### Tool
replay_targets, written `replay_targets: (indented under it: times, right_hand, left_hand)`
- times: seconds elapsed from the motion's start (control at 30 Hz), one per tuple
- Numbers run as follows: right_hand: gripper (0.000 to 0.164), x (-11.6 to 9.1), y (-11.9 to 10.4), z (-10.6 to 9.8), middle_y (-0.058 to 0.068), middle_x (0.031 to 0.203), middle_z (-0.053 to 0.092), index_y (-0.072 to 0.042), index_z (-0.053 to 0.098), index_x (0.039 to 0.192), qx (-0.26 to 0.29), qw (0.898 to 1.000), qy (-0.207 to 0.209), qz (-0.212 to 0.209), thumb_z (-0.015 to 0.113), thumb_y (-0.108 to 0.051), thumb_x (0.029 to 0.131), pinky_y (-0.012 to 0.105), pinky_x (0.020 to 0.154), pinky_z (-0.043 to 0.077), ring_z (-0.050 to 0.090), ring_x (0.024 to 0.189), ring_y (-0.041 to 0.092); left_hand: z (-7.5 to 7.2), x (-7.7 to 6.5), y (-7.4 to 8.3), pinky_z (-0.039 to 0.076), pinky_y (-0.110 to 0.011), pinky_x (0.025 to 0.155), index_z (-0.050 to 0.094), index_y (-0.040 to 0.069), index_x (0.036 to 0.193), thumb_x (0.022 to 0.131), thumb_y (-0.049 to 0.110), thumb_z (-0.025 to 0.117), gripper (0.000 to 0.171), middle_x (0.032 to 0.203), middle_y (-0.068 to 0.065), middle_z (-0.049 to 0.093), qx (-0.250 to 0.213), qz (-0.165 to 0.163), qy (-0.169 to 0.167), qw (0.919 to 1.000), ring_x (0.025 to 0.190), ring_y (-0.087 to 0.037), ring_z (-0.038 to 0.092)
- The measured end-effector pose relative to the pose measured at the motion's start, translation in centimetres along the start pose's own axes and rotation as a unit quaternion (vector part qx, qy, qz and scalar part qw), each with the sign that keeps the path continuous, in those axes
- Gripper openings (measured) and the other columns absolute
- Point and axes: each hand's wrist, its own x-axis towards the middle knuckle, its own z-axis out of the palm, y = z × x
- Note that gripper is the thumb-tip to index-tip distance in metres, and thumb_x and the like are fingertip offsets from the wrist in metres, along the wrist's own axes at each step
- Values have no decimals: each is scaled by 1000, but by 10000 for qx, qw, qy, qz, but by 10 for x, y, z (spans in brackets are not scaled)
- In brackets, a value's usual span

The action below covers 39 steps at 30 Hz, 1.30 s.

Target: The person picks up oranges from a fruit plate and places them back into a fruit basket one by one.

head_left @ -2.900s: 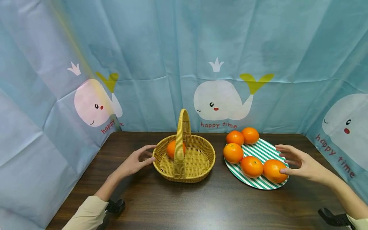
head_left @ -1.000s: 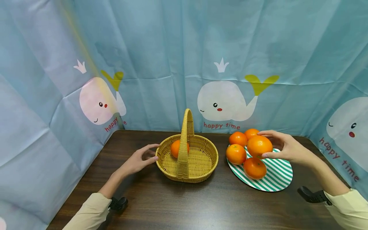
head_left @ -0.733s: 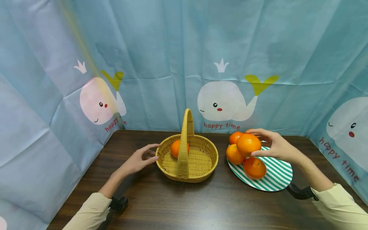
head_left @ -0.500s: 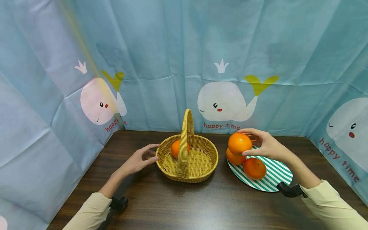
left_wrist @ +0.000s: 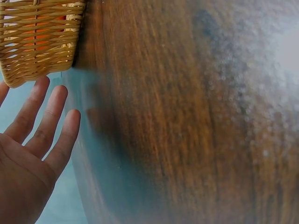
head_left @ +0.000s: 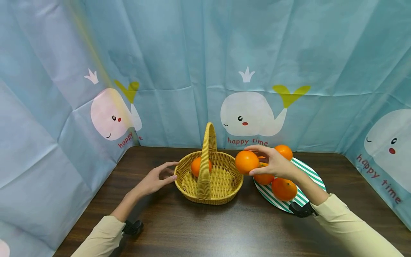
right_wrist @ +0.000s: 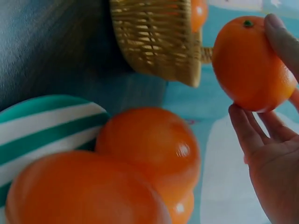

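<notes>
Curtain [head_left: 179,53]: pale blue, printed with white whales, hanging behind the dark wood bench [head_left: 208,232] I work at.
Right grip [head_left: 273,162]: I pinch the held orange [head_left: 247,162] between my thumb and fingertips.
Orange's shift: a second ago I had it above the striped plate [head_left: 309,173]; now it is in the air at the right rim of the wicker basket [head_left: 224,180]. So it is off the plate and near the basket, yet in neither. I cannot tell whether it touches the rim.
Orange's look: bright, glossy, round and slightly flattened, with a small green stem spot near my thumb in the right wrist view. I judge it firm and whole.
Wicker basket: yellow, upright, a tall handle [head_left: 204,175] arching over it, a second orange [head_left: 195,167] lying in its left part.
Left grip [head_left: 155,181]: fingers spread and relaxed, tips at the basket's left side, seemingly touching, as a second ago.
Striped plate: green and white, with a front orange [head_left: 284,189], a back orange [head_left: 284,152] and two partly hidden by my right grip.
</notes>
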Motion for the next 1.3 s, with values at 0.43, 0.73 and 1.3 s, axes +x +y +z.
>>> replay_targets:
  times: [0.43, 0.73, 1.3]
  right_hand:
    - [74, 16, 10, 37, 10, 140, 57, 1, 54, 142, 156, 9983, -334, -445, 90, -5, 77, 38, 101, 46, 57, 125, 27]
    - [71, 18, 10, 44, 15, 140, 55, -3, 55, 142, 320, 9979, -445, -337, 88, -5, 79, 45, 101, 46, 54, 127, 36]
    - [28, -19, 12, -3, 11, 113, 68, -5, 69, 117, -276, 9988, 146, -370, 77, -1, 90, 36, 84, 56, 69, 98, 34]
  left_hand:
    - [-1, -1, 2, 55, -40, 85, 48, 8, 150, 101, 21, 68, 55, 125, -19, 64, -11, -52, -13, 10000, 108, -31, 66]
    - [0, 0, 1, 55, -35, 84, 48, 10, 150, 101, 24, 69, 56, 124, -17, 65, -2, -62, -6, 10000, 107, -32, 66]
    - [-1, 0, 1, 55, -33, 83, 48, 11, 150, 100, 25, 69, 56, 126, -15, 65, 12, -104, -1, 9999, 107, -28, 67]
